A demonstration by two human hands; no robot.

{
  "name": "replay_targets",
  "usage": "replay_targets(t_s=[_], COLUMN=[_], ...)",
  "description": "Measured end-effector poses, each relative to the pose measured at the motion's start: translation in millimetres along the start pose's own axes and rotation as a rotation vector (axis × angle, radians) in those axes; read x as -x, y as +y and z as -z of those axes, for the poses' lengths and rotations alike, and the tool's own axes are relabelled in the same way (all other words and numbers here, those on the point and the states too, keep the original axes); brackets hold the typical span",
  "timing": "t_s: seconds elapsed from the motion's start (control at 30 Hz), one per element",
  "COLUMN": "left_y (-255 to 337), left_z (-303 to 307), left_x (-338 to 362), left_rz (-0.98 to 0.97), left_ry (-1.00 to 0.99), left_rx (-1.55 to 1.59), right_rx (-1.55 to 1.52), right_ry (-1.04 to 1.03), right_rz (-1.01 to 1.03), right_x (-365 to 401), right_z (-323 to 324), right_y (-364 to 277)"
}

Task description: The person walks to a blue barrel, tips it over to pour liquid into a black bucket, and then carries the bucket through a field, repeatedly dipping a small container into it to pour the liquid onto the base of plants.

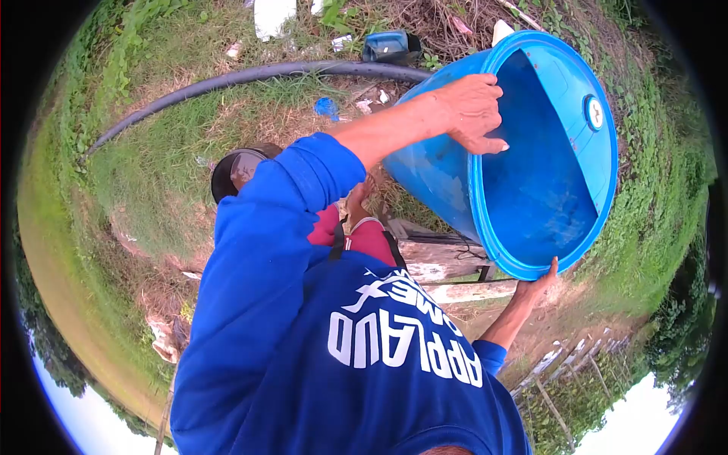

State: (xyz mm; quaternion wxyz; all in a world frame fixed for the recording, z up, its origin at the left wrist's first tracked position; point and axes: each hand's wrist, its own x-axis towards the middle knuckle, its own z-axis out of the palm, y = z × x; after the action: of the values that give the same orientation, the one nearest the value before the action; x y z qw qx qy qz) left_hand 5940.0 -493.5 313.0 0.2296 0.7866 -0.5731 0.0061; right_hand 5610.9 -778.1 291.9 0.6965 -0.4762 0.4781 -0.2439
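A large blue plastic drum [436, 171] lies tilted in front of me, its mouth turned toward me and to the right. Part of its top is cut away; the remaining lid piece [572, 106] carries a white cap [594, 113]. My left hand [474, 114] is closed over the near-left rim, with fingers curled at the opening. Low on the rim, my right hand [537, 283] grips from beneath with its thumb up against the edge. The inside of the drum shows bare blue wall where visible; its deep bottom is hidden.
A dark hose [258, 72] curves across the grass behind the drum. A black bucket [226, 178] stands at my left, near my feet. Beyond the hose lies a cut blue-green container [390, 47]. Wooden planks [432, 262] lie below the drum, and litter dots the ground.
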Motion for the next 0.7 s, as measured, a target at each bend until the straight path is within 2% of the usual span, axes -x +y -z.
replay_targets(t_s=[0.03,0.07,0.1,0.13,0.17,0.33,0.5,0.7], left_y=[-1.4,-2.2,1.1,6.6,10.4,27.9,35.7,30.1], left_z=[-6.4,-13.1,-18.7,-24.5,-27.0,-40.0,-48.3,-50.2], left_x=[1.1,2.7,3.8,2.2,-3.1,-26.5,-30.3,-22.9], left_rz=[0.002,0.003,0.007,0.033,0.059,0.139,0.190,0.104], left_ry=[0.079,0.154,0.152,0.266,0.384,0.550,0.637,0.627], left_rx=[0.029,0.060,0.055,0.098,0.138,0.206,0.228,0.254], right_rx=[-0.039,-0.039,-0.041,-0.042,-0.041,0.037,0.153,0.123], right_ry=[0.084,0.078,0.131,0.180,0.167,0.124,0.128,0.077], right_rz=[0.100,0.099,0.019,-0.061,-0.061,-0.046,-0.059,-0.010], right_x=[1.9,1.4,3.8,4.7,-1.8,-50.6,-69.0,-71.0], right_z=[-3.2,-8.3,-13.8,-18.0,-17.7,6.0,12.3,44.4], right_y=[11.1,6.6,-0.6,-5.0,-6.6,-28.8,-39.6,-24.9])
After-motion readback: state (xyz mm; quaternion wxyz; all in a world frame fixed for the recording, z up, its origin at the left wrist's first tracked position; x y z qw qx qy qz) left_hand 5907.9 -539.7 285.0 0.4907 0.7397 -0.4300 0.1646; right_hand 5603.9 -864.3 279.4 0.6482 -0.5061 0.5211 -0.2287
